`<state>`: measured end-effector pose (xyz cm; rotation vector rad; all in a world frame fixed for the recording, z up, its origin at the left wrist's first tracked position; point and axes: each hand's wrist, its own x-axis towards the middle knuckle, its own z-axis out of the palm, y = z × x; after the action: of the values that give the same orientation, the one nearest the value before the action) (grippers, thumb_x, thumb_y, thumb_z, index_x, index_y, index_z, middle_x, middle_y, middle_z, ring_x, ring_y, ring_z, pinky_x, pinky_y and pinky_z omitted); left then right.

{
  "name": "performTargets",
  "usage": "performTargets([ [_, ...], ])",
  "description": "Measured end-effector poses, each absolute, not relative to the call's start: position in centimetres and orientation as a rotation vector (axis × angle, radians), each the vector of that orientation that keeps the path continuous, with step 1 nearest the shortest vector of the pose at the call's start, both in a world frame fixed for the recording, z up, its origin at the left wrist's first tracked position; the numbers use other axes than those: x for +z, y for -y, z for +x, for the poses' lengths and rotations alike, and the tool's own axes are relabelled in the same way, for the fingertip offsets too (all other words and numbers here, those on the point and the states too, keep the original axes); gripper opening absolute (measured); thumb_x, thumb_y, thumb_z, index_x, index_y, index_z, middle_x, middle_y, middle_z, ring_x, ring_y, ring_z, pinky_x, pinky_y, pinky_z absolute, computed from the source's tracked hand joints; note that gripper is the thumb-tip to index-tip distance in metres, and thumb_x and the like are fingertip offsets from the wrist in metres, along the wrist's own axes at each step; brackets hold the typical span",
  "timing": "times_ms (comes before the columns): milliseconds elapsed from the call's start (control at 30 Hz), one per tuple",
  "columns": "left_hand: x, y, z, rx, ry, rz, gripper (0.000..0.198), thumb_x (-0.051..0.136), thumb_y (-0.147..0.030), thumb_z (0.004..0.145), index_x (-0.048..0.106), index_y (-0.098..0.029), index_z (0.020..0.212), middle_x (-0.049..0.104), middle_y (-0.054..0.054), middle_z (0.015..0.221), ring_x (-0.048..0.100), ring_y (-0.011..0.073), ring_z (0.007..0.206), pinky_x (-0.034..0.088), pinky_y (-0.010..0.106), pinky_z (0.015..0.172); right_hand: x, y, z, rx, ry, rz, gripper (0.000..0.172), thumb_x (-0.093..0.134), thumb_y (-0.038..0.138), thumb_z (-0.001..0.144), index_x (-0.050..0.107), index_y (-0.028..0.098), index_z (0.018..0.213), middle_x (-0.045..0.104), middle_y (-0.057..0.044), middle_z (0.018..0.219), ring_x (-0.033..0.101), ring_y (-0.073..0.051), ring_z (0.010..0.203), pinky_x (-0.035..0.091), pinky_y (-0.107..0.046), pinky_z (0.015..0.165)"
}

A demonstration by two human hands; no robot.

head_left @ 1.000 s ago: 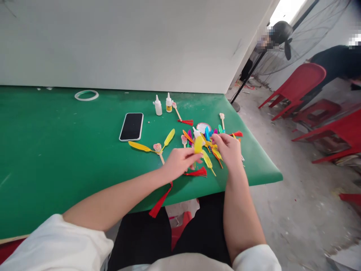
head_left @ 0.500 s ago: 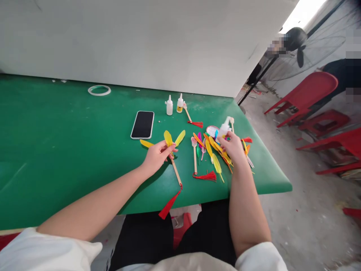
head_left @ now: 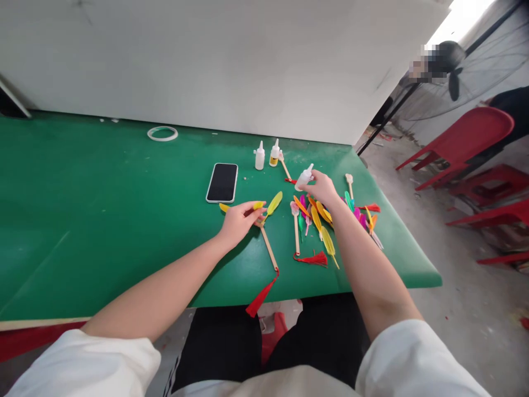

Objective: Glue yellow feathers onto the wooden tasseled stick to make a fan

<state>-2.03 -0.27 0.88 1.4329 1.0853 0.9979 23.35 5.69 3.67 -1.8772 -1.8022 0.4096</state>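
My left hand [head_left: 239, 223] is closed, its thumb and fingertips pinched on a yellow feather [head_left: 259, 205] at the head of a wooden stick [head_left: 269, 249]. Another yellow feather [head_left: 274, 203] fans out to the right of the fingers, and a third yellow tip shows on the left. From the stick's lower end a red tassel [head_left: 261, 298] hangs over the table edge. In my right hand [head_left: 323, 190] is a small white squeeze bottle [head_left: 305, 177], tilted, nozzle up. Below that hand lies a spread of coloured feathers [head_left: 316, 219], partly covered by my forearm.
Two more squeeze bottles [head_left: 259, 156] stand toward the wall. A phone [head_left: 222, 182] lies left of them, with a white ring [head_left: 162, 133] farther back. Other tasselled sticks [head_left: 296, 234] lie on the green table [head_left: 103, 220]. Red chairs [head_left: 475, 132] and a fan are at the right.
My right hand has carried the squeeze bottle left, away from above the feather pile. My left hand's pinched feather has tipped lower over the stick's head. The whole view has shifted slightly.
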Motion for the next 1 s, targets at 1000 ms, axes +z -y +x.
performTargets([
  [1000, 1.1, 1.0, -1.6, 0.945, -1.058, 1.397, 0.046, 0.052, -0.050, 0.080, 0.063, -0.009, 0.097, 0.067, 0.014, 0.096, 0.067, 0.0177, 0.071, 0.054, 0.025, 0.058, 4.0, 1.4, 28.7, 0.742, 1.486, -2.013, 0.028, 0.060, 0.040, 0.064, 0.064, 0.015, 0.075, 0.058, 0.001, 0.059, 0.047, -0.009, 0.050, 0.037, -0.023, 0.048],
])
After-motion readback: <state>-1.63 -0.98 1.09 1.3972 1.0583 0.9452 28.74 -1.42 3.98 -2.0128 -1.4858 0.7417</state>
